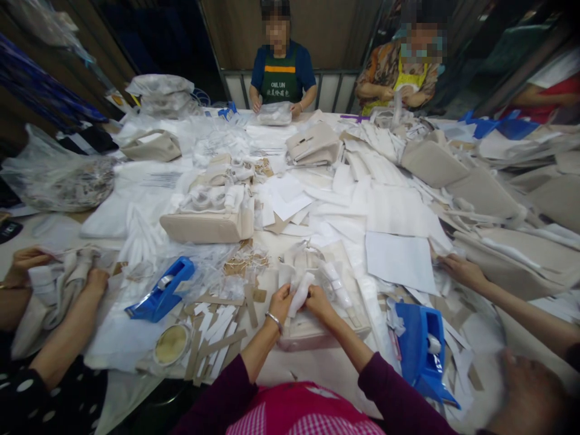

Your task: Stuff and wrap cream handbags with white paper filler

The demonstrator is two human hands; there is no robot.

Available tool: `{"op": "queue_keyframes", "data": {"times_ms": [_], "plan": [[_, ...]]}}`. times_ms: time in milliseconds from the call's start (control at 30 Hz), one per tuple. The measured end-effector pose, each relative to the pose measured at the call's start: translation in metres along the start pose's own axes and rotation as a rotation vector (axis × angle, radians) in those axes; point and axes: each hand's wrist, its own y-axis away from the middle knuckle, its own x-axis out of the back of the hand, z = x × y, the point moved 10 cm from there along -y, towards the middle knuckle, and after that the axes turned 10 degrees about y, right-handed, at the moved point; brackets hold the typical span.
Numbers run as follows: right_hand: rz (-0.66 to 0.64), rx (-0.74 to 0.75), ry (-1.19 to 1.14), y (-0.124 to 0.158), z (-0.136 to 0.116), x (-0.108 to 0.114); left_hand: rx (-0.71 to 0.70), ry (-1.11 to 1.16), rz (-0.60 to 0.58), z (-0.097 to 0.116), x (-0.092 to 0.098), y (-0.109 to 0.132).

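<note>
Our fingers [285, 290] pinch narrowly on a white wrapping [301, 292] at the lower centre of the frame, left hand [280, 304] on one side and right hand [319, 302] on the other, apparently to hold it snug around a part we cannot make out. Beneath them the beige bag [312, 340] lies on the table [280, 366], one edge toward us, perhaps to leave its upper face within reach. A blue tape dispenser [159, 297] sits lower left and a second dispenser [414, 347] lower right, presumably handy from either side.

White table [326, 367], beige bags [317, 336], blue tape dispensers [417, 344]
</note>
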Motion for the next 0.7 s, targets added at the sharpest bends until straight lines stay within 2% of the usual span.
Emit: {"op": "queue_keyframes", "data": {"times_ms": [67,133,233,367,467,700], "plan": [[0.018,-0.004,-0.01,0.004,-0.001,0.01,-0.007,0.017,0.034,-0.002,0.004,-0.001],[0.092,-0.009,-0.071,0.009,-0.002,0.025,-0.02,0.039,0.05,-0.001,0.005,0.0],[0.142,0.002,-0.196,0.017,-0.01,0.039,0.007,0.055,0.014,0.0,0.001,0.005],[0.101,-0.014,-0.186,0.017,-0.02,0.031,0.062,0.061,-0.015,0.001,-0.002,0.009],[0.139,-0.012,-0.154,0.008,-0.024,0.028,0.099,0.065,-0.034,0.0,-0.003,0.009],[0.154,-0.03,-0.252,-0.005,-0.03,0.025,0.113,0.148,-0.076,-0.001,-0.002,0.009]]}}
